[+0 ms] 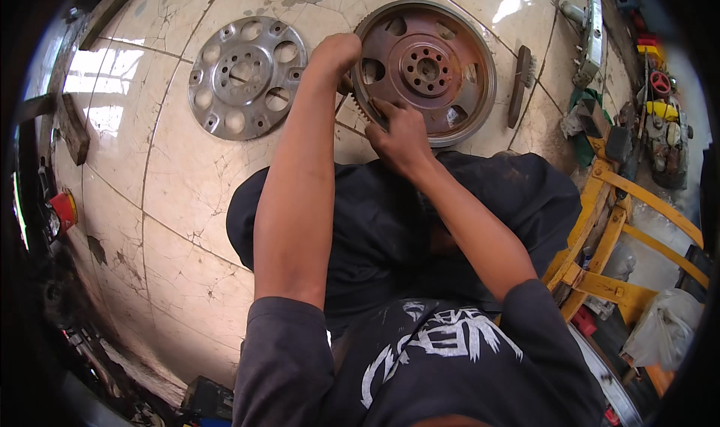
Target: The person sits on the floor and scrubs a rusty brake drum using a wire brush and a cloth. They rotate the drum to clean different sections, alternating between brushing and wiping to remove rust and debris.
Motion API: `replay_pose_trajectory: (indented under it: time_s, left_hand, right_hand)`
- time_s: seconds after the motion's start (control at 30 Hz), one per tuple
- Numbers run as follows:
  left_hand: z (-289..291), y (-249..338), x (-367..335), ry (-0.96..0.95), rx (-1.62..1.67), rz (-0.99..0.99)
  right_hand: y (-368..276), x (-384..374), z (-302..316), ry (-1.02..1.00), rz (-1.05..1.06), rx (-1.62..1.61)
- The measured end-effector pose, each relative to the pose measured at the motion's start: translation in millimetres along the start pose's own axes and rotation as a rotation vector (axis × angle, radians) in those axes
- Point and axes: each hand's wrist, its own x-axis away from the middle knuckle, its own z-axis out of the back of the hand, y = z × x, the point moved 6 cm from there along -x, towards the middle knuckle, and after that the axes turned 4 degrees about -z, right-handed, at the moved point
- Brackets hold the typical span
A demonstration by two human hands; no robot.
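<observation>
Head view: the rust-brown flywheel (426, 103), with a greyer, toothed rim and holes ringing its hub, sits on floor tiles (184, 183) between a silvery disc (262, 74) and a brush (517, 89). Right hand (402, 136): fingers on the rim. Left hand (335, 55): at the rim, grip hidden, cannot tell.

From where I sit, the fingers of the left grip (337, 54) are mostly hidden behind its own back, so I can't make out what they hold by the rim of the rusty flywheel (429, 100). The right grip (403, 136) covers a stretch of that toothed rim, its fingertips too shadowed for me to read. The left forearm (296, 187) masks a sliver of the silver disc (266, 73). I can't see the person's feet. My lower edge cuts off the dark shirt (450, 382); the plastic bag's (666, 328) contents and the left-hand clutter (64, 299) are too unclear to name.
</observation>
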Motion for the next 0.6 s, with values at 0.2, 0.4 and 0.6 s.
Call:
replay_pose_trajectory:
  time_s: [0.2,0.4,0.6]
  left_hand:
    - [36,-33,-34,-0.008,-0.229,-0.293]
    - [9,5,32,0.036,0.065,0.061]
    - [8,16,37,0.057,0.093,0.083]
  right_hand:
    - [-34,-56,-27,-0.090,-0.126,-0.070]
    - [-1,14,-7,-0.025,-0.209,0.075]
    - [-26,-31,-24,0.137,-0.392,-0.091]
